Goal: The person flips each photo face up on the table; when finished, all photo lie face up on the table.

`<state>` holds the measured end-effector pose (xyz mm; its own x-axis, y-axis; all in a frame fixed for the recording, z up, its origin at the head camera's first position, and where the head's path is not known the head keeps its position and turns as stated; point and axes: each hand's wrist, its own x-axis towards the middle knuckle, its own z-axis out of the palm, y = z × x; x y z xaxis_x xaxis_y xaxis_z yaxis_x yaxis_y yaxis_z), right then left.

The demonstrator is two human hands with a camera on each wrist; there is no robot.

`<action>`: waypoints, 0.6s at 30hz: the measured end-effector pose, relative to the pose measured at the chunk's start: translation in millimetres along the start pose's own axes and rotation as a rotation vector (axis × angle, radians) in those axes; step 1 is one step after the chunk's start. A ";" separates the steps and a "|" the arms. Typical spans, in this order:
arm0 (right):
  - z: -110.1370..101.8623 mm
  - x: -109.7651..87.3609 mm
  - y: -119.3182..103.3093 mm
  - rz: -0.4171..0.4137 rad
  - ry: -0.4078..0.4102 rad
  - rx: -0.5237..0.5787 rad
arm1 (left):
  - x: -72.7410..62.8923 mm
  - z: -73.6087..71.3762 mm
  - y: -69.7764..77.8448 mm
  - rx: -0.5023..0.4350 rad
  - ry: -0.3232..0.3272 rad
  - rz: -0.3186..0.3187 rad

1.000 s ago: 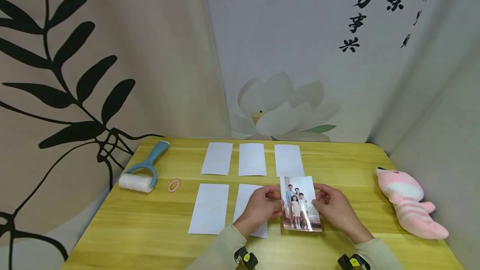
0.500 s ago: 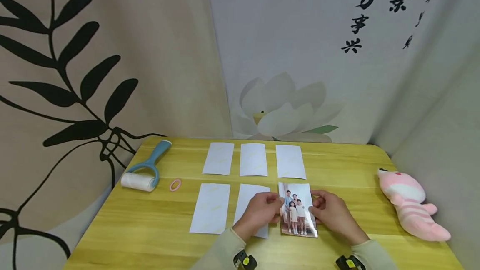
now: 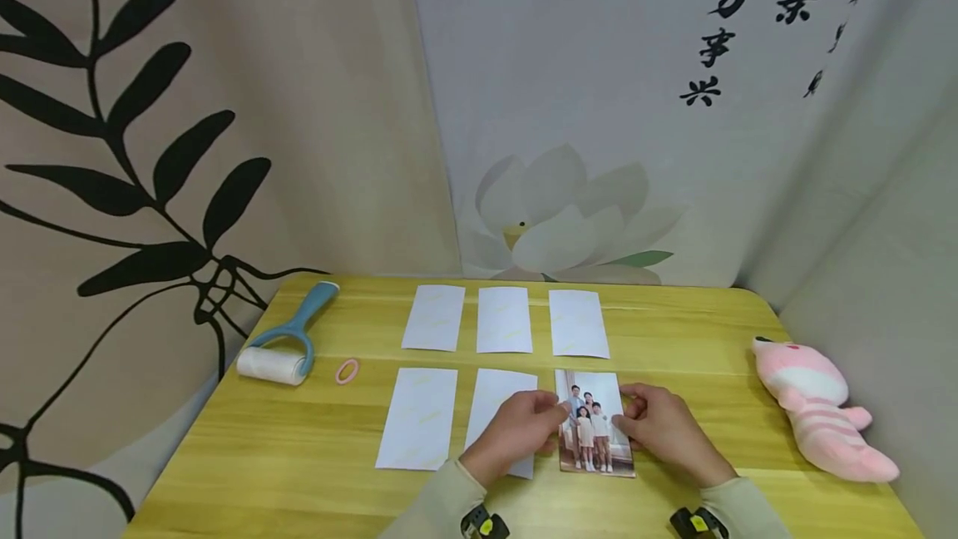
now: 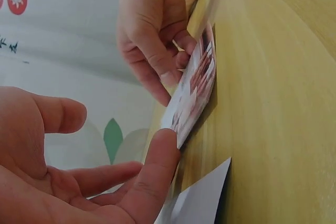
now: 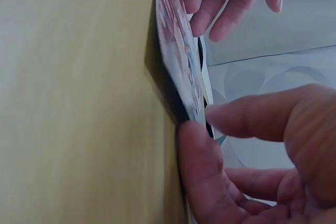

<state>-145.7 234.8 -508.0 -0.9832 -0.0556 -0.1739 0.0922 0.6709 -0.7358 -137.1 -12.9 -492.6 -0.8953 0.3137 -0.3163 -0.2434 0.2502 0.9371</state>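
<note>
A glossy family photo (image 3: 591, 431) lies picture side up at the near right of the table. My right hand (image 3: 664, 427) pinches its right edge between thumb and finger; in the right wrist view the photo (image 5: 181, 51) sits slightly above the wood, with a shadow under it. On the other side is my left hand (image 3: 520, 431), one fingertip (image 4: 163, 148) touching the photo's edge. Its thumb stands apart from the photo in the left wrist view. Left of the photo, a white card (image 3: 497, 393) is partly hidden beneath my left hand.
Three white cards make a back row, including the middle card (image 3: 505, 320). Another card (image 3: 417, 418) lies front left. A blue-handled lint roller (image 3: 288, 343) and a pink ring (image 3: 347, 371) are at the left. A pink plush toy (image 3: 819, 410) rests by the right edge.
The photo has come down toward the table and nearer to me, shifting slightly left, level with the front row of cards. Both hands moved with it. The left thumb looks lifted from it.
</note>
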 end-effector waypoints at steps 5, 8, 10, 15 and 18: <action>-4.6 -0.4 -3.0 -0.006 -0.006 -0.009 | -1.3 -3.6 2.4 0.028 -0.014 0.025; -5.6 -1.3 -4.9 -0.026 0.014 -0.046 | -3.3 -7.5 1.4 0.024 -0.024 0.055; -5.6 -1.8 -7.0 -0.040 0.028 -0.058 | -4.3 -10.6 -0.3 0.016 -0.022 0.073; -2.8 -3.1 -16.7 -0.079 0.046 -0.044 | -7.4 -20.5 -7.1 -0.014 0.034 0.115; 0.1 -3.2 -25.3 -0.104 0.050 -0.032 | -10.0 -28.5 -9.7 -0.018 0.075 0.136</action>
<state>-144.9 218.0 -488.9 -0.9939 -0.0893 -0.0641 -0.0149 0.6871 -0.7264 -136.4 -44.6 -494.4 -0.9457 0.2738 -0.1752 -0.1242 0.1936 0.9732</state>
